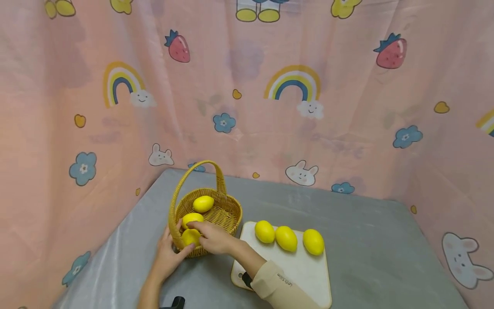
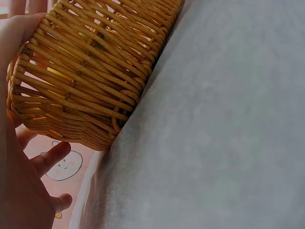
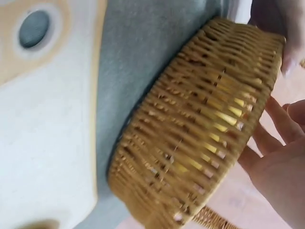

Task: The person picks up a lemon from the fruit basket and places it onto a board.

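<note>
Pink printed curtain [image 1: 247, 146] rises beyond the wicker basket [image 1: 236, 209]; grey cloth [image 1: 370, 253] spreads beneath it. Step in hand, as I read it: lemons being set into the basket and nudged into place. Inside it, three: far lemon [image 1: 203, 204] toward the back, middle lemon [image 1: 191, 218] by the left wall, near lemon [image 1: 190, 237] at the front, below the handle's [image 1: 221, 178] left foot. Person's left hand [image 1: 166, 255] grips the basket's front-left rim, thumb over the edge toward the near lemon, a couple of fingers loose outside the wall. Right hand [image 1: 212, 238] reaches over the front-right rim, fingers down among the near and middle lemons; tips partly hidden, so cannot tell whether it pinches one. White board [image 1: 285, 262] lies just right of the basket, bearing three more along its far part: two side by side [image 1: 264, 231] [image 1: 286, 239], the third [image 1: 313, 242] farther from the basket. Next move, my guess, calls for freeing the right fingers without rolling the near lemon, left hand steadying the wicker.
</note>
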Available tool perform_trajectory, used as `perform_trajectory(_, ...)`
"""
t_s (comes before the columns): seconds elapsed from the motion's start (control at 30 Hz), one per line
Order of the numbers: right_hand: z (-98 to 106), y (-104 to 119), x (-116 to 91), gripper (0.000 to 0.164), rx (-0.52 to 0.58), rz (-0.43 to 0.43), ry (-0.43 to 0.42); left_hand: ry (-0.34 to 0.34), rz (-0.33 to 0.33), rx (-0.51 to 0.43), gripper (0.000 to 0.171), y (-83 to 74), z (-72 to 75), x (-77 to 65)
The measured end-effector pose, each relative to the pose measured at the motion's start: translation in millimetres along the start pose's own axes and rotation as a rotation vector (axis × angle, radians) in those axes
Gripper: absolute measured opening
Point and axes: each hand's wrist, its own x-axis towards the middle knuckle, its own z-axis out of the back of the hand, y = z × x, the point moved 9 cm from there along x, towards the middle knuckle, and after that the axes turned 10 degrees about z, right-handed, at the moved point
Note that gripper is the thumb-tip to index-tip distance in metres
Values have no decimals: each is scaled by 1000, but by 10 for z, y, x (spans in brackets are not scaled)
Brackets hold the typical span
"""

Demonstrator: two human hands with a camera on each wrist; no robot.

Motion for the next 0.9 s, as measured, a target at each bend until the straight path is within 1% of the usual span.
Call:
perform_trajectory(0.1,-109,55,62,57,-18,2,47,-5,-11,4,80,1,12,-2)
perform_trajectory(0.2,-186,66,92,60,-25,-14,77,-4,-20,15,80,-1,19,-7)
perform_trajectory(0.3,-234,67,108,60,-61,-15,94,-5,-37,31,82,-13,27,-12)
perform_trajectory(0.37,-239,69,118,58,-86,-3,89,-12,-48,39,83,-19,38,-12)
perform_trajectory(0.47,-200,70,112,54,-139,20,69,-19,-49,41,83,-30,42,-5)
perform_trajectory(0.57,-131,50,87,47,-208,23,42,-8,-20,31,84,-16,31,7)
perform_trajectory(0.7,-69,-10,51,39,-317,-15,31,6,23,31,85,7,24,9)
perform_trajectory(0.9,-6,-89,19,32,-451,-55,8,14,46,41,85,16,11,-1)
